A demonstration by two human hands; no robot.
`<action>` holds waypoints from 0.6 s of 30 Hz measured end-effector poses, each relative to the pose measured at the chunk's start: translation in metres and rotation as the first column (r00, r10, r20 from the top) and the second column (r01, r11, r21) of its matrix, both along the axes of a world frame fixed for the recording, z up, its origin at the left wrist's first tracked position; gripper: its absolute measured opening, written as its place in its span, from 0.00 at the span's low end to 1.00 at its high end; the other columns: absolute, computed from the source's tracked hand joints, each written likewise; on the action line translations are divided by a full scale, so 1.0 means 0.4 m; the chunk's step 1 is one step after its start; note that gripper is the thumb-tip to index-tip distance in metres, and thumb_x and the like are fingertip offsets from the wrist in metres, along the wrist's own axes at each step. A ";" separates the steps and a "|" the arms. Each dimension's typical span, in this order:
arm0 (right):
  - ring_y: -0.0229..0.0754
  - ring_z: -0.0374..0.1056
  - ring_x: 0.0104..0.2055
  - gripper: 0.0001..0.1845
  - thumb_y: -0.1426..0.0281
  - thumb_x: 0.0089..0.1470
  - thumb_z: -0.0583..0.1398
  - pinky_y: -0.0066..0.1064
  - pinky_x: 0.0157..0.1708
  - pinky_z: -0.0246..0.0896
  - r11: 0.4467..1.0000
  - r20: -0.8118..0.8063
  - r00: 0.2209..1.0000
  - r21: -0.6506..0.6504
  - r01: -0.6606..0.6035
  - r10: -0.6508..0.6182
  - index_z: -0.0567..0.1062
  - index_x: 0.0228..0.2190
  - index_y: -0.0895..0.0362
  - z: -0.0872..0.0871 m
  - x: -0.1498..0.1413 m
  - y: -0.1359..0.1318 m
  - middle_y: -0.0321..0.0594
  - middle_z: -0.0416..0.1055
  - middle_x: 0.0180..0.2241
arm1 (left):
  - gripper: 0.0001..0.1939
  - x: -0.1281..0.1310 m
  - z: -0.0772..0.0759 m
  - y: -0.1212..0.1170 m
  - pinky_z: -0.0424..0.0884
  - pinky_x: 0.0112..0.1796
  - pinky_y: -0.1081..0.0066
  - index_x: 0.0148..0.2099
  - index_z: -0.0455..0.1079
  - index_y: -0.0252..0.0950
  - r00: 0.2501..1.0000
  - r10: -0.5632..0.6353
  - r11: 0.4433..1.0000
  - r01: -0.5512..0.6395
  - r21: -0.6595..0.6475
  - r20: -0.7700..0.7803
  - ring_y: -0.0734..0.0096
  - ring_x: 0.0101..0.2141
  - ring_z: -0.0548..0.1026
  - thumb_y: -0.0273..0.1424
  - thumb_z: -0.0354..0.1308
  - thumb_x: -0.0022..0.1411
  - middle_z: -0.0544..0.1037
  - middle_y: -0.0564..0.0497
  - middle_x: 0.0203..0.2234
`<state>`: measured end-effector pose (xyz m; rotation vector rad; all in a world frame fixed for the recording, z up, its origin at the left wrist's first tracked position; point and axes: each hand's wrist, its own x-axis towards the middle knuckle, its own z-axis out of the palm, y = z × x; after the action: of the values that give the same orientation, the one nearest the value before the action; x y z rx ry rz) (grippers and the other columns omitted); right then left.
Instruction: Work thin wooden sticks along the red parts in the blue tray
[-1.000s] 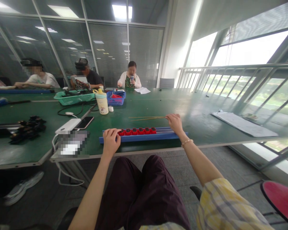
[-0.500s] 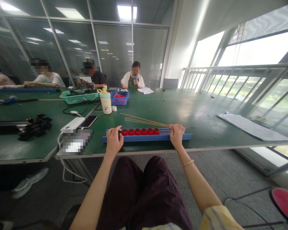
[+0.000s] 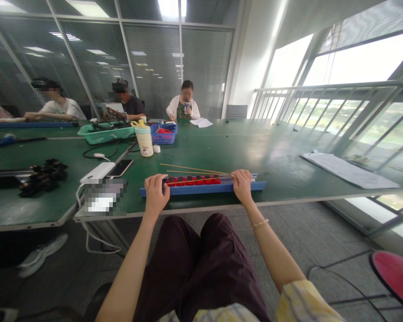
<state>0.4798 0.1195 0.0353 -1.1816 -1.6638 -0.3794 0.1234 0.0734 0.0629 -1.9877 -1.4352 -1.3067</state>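
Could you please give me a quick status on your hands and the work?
Right hand on thin rods, lying across red blocks in blue rail. Left hand curled at the blocks' end. Phone off to the side, not blocking.

My blue plastic rail (image 3: pixel 201 188) lies lengthwise near the edge of the counter (image 3: pixel 282 152), with small red blocks (image 3: pixel 191 180) seated in a row along it. Thin wooden sticks (image 3: pixel 195 170) lie slanting above the blocks, converging under my right grip (image 3: pixel 242 185).
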 end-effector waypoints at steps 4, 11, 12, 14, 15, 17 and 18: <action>0.47 0.62 0.40 0.13 0.68 0.65 0.52 0.39 0.45 0.51 1.000 0.004 1.000 0.018 0.012 -0.012 0.72 0.30 0.53 0.001 0.002 0.000 0.39 0.72 0.32 | 0.13 0.004 0.001 -0.003 0.65 0.53 0.56 0.47 0.72 0.38 1.000 -0.014 1.000 0.014 0.020 -0.018 0.56 0.48 0.68 0.26 0.51 0.63 0.76 0.45 0.44; 0.46 0.62 0.39 0.13 0.69 0.65 0.52 0.39 0.46 0.51 0.999 0.013 0.999 0.030 0.038 -0.039 0.72 0.30 0.53 0.002 0.001 0.000 0.39 0.72 0.32 | 0.12 0.005 0.001 -0.004 0.65 0.53 0.56 0.44 0.74 0.40 0.999 -0.032 0.999 0.033 0.020 -0.027 0.57 0.47 0.68 0.25 0.51 0.63 0.76 0.46 0.43; 0.46 0.62 0.39 0.13 0.69 0.65 0.52 0.39 0.46 0.51 0.999 0.014 0.999 0.032 0.039 -0.040 0.71 0.30 0.53 0.002 0.001 0.000 0.39 0.72 0.32 | 0.12 0.005 0.001 -0.003 0.65 0.52 0.56 0.44 0.74 0.40 0.999 -0.032 0.999 0.033 0.023 -0.027 0.57 0.47 0.68 0.25 0.51 0.63 0.77 0.46 0.42; 0.46 0.62 0.39 0.13 0.69 0.65 0.52 0.38 0.45 0.51 0.999 0.021 0.999 0.031 0.043 -0.044 0.71 0.30 0.53 0.003 0.001 0.000 0.39 0.72 0.32 | 0.12 0.006 0.002 -0.003 0.65 0.52 0.56 0.44 0.74 0.40 0.999 -0.032 0.999 0.032 0.027 -0.027 0.57 0.47 0.68 0.25 0.51 0.63 0.77 0.46 0.42; 0.46 0.62 0.39 0.13 0.69 0.65 0.52 0.38 0.45 0.51 0.998 0.025 0.999 0.029 0.047 -0.047 0.71 0.30 0.53 0.003 0.001 0.000 0.39 0.72 0.32 | 0.12 0.006 0.002 -0.003 0.65 0.52 0.56 0.44 0.74 0.40 0.999 -0.031 0.999 0.032 0.025 -0.027 0.57 0.47 0.68 0.25 0.51 0.63 0.77 0.46 0.42; 0.46 0.62 0.39 0.13 0.68 0.65 0.52 0.38 0.45 0.50 0.998 0.032 0.998 0.024 0.055 -0.056 0.71 0.30 0.53 0.004 0.001 -0.001 0.39 0.72 0.32 | 0.12 0.007 0.002 -0.002 0.65 0.52 0.56 0.44 0.74 0.40 0.999 -0.030 0.999 0.031 0.017 -0.024 0.57 0.47 0.68 0.25 0.51 0.63 0.77 0.46 0.42; 0.46 0.62 0.39 0.13 0.68 0.65 0.52 0.38 0.45 0.50 0.998 0.033 0.998 0.022 0.058 -0.059 0.71 0.30 0.53 0.004 0.001 -0.001 0.39 0.72 0.32 | 0.12 0.007 0.003 -0.002 0.65 0.52 0.56 0.44 0.74 0.40 0.999 -0.029 0.999 0.030 0.013 -0.021 0.57 0.47 0.68 0.26 0.51 0.63 0.76 0.46 0.42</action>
<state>0.4800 0.1191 0.0369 -1.2161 -1.6531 -0.4551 0.1262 0.0725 0.0640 -2.0156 -1.3896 -1.3005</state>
